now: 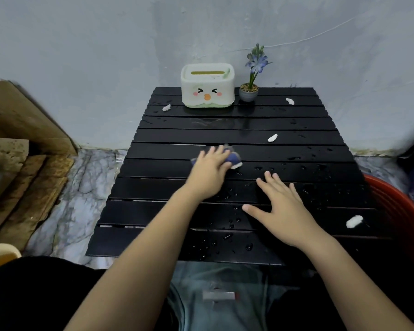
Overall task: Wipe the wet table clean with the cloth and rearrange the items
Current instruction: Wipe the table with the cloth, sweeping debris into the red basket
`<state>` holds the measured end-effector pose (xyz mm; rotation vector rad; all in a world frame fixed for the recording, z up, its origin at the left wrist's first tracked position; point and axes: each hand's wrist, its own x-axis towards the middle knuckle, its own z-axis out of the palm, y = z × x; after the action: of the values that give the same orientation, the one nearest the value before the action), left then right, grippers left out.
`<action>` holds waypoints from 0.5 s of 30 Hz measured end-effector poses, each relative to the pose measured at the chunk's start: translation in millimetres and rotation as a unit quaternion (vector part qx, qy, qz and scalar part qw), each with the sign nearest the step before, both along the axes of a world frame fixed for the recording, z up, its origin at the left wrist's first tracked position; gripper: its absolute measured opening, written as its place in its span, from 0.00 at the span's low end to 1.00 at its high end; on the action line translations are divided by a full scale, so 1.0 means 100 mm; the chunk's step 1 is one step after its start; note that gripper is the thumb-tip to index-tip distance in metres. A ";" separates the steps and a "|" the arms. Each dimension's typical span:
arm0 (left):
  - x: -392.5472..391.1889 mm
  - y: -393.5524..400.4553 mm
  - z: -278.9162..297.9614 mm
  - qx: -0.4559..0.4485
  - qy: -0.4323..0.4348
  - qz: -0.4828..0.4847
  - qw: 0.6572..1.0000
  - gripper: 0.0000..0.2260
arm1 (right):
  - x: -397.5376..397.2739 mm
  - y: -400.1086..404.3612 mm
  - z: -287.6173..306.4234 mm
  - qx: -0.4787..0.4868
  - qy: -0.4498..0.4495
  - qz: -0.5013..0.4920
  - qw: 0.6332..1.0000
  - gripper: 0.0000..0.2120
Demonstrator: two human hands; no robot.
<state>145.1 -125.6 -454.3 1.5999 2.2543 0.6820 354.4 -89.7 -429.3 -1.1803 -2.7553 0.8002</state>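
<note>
Two hands are over one black slatted table (167, 134): the left hand (209, 172) and the right hand (281, 209). Under the left hand lies one cloth (233, 158). Beyond the hands stand one tissue box (208, 88) and one potted flower (249, 90). Five white scraps lie about: one beside the cloth (236, 166), one right of the right hand (354, 221), and three beyond the hands (272, 138) (289, 100) (166, 107).

Pale blue-grey plastered wall (105, 44), scuffed, behind the black slatted tabletop (237, 134). Grey-veined marble floor (77, 192) left of it; brown cardboard sheets (22, 130) farther left, leaning against the wall.
</note>
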 end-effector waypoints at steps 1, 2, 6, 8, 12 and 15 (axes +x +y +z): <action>0.10 0.07 0.04 -0.005 -0.046 -0.022 0.999 0.20 | 0.02 0.01 0.01 -0.010 0.008 0.005 1.000 0.39; 0.16 0.11 0.07 -0.009 -0.096 -0.030 0.995 0.19 | 0.06 0.02 0.02 -0.023 0.021 0.009 0.999 0.39; 0.07 -0.09 0.31 0.080 -0.250 0.045 0.964 0.15 | 0.36 0.05 0.19 -0.022 0.078 0.004 0.997 0.43; -0.11 -0.33 0.40 0.113 -0.228 0.111 0.961 0.15 | 0.58 0.09 0.31 -0.003 0.102 -0.020 0.995 0.46; -0.54 -0.92 0.31 0.039 -0.101 0.194 0.975 0.23 | 1.04 0.14 0.43 0.022 0.098 -0.070 0.992 0.57; -0.67 -1.21 0.03 -0.056 0.048 0.193 0.978 0.26 | 1.37 0.14 0.40 0.009 0.075 -0.116 0.990 0.69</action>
<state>78.4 -246.8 -451.7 1.1749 2.6564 0.5637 491.5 -76.0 -389.6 -1.3448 -2.4436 0.7999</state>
